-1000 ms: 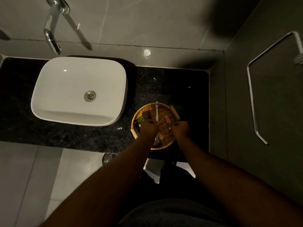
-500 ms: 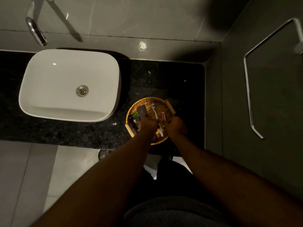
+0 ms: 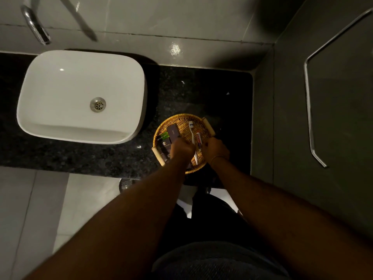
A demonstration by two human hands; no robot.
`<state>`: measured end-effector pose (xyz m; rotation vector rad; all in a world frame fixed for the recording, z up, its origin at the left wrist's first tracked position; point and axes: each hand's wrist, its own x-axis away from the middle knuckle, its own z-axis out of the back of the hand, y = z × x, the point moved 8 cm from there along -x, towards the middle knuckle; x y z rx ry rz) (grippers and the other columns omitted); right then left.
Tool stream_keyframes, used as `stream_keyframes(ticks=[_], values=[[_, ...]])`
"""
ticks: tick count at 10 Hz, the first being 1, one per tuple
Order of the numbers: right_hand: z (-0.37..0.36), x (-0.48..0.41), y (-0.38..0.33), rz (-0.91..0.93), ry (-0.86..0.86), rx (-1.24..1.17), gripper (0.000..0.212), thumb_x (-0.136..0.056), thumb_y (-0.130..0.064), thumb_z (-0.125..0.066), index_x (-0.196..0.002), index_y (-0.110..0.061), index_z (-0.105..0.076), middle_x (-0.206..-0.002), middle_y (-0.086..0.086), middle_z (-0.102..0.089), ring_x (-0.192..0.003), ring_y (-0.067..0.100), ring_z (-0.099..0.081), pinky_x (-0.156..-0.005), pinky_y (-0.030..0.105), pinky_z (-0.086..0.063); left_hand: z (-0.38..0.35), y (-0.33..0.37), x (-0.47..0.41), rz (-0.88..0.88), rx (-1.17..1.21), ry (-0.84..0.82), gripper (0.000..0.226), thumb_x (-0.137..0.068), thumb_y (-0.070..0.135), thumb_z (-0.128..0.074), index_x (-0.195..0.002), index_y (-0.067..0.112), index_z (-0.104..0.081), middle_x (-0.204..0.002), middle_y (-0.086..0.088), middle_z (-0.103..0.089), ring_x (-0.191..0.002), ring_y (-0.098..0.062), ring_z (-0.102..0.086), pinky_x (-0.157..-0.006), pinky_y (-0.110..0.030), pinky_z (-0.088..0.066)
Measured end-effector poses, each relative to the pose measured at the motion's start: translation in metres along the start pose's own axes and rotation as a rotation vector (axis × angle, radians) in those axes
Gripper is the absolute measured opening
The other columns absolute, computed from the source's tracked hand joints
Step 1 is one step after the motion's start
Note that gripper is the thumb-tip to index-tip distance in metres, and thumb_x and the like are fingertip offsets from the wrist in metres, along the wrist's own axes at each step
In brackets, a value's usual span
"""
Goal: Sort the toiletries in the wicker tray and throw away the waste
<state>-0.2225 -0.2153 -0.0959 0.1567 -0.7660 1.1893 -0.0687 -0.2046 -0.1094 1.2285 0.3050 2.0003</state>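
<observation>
Both hands (image 3: 182, 151) (image 3: 216, 148) over wicker tray (image 3: 182, 119), grips indiscernible, near items hidden.

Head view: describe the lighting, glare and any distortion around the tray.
Head view: dim overall, the dark countertop nearly swallowing detail; a glare spot sits on the wall tile; wide-angle distortion bows the towel bar; the wicker tray catches warm light, both hands shadowed above it.

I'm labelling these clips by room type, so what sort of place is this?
Most likely a bathroom, perhaps a hotel's: a white basin under a chrome tap, a wall towel rail, and a wicker tray of small toiletries on the dark counter.
</observation>
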Motion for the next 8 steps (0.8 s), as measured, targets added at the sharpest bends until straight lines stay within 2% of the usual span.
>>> stream_keyframes(ticks=[1,3,5,6,7,8], values=[[0.001,0.002,-0.001,0.005,0.006,0.003,0.034,-0.104,-0.038,-0.056,-0.116,-0.014,-0.076,-0.119,0.015,-0.074,-0.11,0.038,-0.071,-0.093,0.048,-0.061,0.001,0.003,0.005,-0.009,-0.024,0.02,0.018,-0.1,0.015,-0.065,-0.098,-0.001,-0.074,-0.085,-0.014,-0.073,-0.072,-0.026,-0.07,-0.057,-0.03,-0.055],[0.006,0.005,-0.001,-0.032,0.06,0.046,0.034,-0.103,-0.041,-0.057,-0.113,-0.015,-0.076,-0.117,0.013,-0.075,-0.107,0.036,-0.073,-0.089,0.045,-0.062,0.005,-0.003,0.007,-0.026,-0.063,0.085,0.023,-0.102,0.018,-0.063,-0.093,0.001,-0.075,-0.086,-0.014,-0.075,-0.075,-0.026,-0.071,-0.068,-0.04,-0.063],[0.009,0.006,0.001,-0.081,0.075,0.073,0.042,-0.101,-0.048,-0.06,-0.117,-0.013,-0.074,-0.12,0.012,-0.074,-0.109,0.035,-0.073,-0.089,0.044,-0.061,0.001,-0.009,0.008,0.02,-0.026,0.07,0.023,-0.099,0.021,-0.068,-0.092,0.001,-0.077,-0.078,-0.01,-0.072,-0.073,-0.027,-0.072,-0.064,-0.036,-0.062],[0.01,0.009,-0.001,-0.066,0.098,0.079,0.053,-0.101,-0.059,-0.052,-0.112,-0.013,-0.075,-0.116,0.013,-0.075,-0.105,0.036,-0.074,-0.086,0.043,-0.061,0.0,-0.009,0.015,0.048,0.026,0.053,0.025,-0.099,0.022,-0.068,-0.097,-0.001,-0.077,-0.084,-0.013,-0.074,-0.078,-0.03,-0.074,-0.067,-0.037,-0.063],[0.011,0.017,-0.007,-0.015,0.15,0.077,0.064,-0.103,-0.065,-0.039,-0.106,-0.013,-0.076,-0.109,0.016,-0.075,-0.101,0.038,-0.075,-0.087,0.045,-0.061,0.008,-0.002,0.021,-0.046,0.027,0.126,0.026,-0.099,0.022,-0.065,-0.091,0.0,-0.077,-0.081,-0.012,-0.073,-0.074,-0.028,-0.068,-0.062,-0.031,-0.048],[0.012,0.022,-0.022,0.107,0.204,0.056,0.052,-0.106,-0.054,-0.039,-0.106,-0.015,-0.073,-0.105,0.015,-0.075,-0.098,0.037,-0.074,-0.084,0.042,-0.06,0.027,0.01,0.032,-0.193,-0.027,0.21,0.022,-0.101,0.024,-0.06,-0.091,0.009,-0.071,-0.076,-0.003,-0.068,-0.069,-0.022,-0.065,-0.064,-0.031,-0.043]])
